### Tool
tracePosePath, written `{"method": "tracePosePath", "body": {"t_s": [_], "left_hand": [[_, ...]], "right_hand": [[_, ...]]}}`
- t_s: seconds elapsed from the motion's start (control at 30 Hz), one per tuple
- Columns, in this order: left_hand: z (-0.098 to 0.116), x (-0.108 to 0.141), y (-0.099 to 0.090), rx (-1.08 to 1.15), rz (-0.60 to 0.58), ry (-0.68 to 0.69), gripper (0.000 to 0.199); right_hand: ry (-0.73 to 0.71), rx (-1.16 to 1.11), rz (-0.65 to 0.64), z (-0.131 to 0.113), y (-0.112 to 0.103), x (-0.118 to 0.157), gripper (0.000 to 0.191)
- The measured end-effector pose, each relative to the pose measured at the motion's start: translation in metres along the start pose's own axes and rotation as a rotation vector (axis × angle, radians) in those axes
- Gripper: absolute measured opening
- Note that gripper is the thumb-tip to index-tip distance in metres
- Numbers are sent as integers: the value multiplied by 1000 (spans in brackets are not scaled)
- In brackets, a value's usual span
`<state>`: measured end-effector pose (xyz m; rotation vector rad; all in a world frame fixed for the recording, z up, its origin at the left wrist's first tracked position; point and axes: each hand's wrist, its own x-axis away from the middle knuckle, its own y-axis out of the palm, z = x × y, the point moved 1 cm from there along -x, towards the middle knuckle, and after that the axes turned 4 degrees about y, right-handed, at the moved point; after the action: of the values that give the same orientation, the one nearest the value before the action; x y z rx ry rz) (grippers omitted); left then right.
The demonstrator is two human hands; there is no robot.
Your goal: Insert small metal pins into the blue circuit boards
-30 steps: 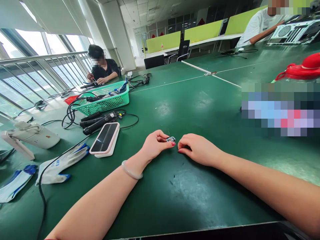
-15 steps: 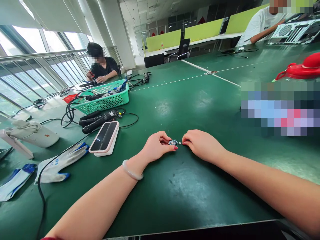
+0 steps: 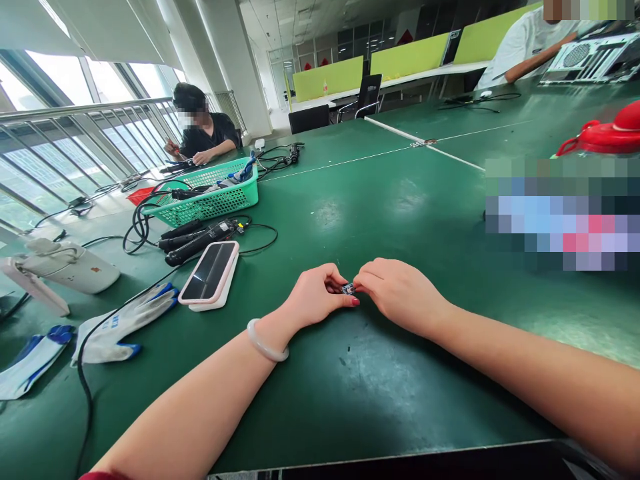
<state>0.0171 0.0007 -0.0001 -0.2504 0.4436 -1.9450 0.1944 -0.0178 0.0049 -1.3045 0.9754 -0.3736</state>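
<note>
Just above the green table (image 3: 310, 373), my left hand (image 3: 320, 290) pinches a small circuit board (image 3: 348, 289) between thumb and fingers. My right hand (image 3: 395, 283) is closed, its thumb and fingertips pressed together at the board's right end. Those fingers cover part of the board, and what lies between them is hidden. The two hands almost meet over the board.
A phone (image 3: 213, 270) in a pink case lies left of my hands. Beyond it are black handheld devices (image 3: 200, 243) with cables and a green basket (image 3: 210, 200). Work gloves (image 3: 120, 327) lie at left. A red-lidded bottle (image 3: 605, 137) stands at right. Two people sit farther off.
My right hand has moved left until its fingertips reach the circuit board. A tiny white piece seen earlier at those fingertips is now hidden. The left hand keeps its hold on the board.
</note>
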Motion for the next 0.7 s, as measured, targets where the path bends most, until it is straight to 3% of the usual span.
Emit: {"method": "tracePosePath", "body": {"t_s": [0.13,0.3,0.5,0.7], "left_hand": [[1,0,0,12,-2,3,36],[-3,-3,-1,71,31,-11,32],[0,-4,-1,289,51,-59,29],[6,-1,2,505,11,-158,32]], "right_hand": [[-19,6,-4,0,-2,0,21],[87,-92,19,5,-3,2,22],[141,-158,-4,6,0,3,25],[125,-36,32,-3,2,-1,32]]}}
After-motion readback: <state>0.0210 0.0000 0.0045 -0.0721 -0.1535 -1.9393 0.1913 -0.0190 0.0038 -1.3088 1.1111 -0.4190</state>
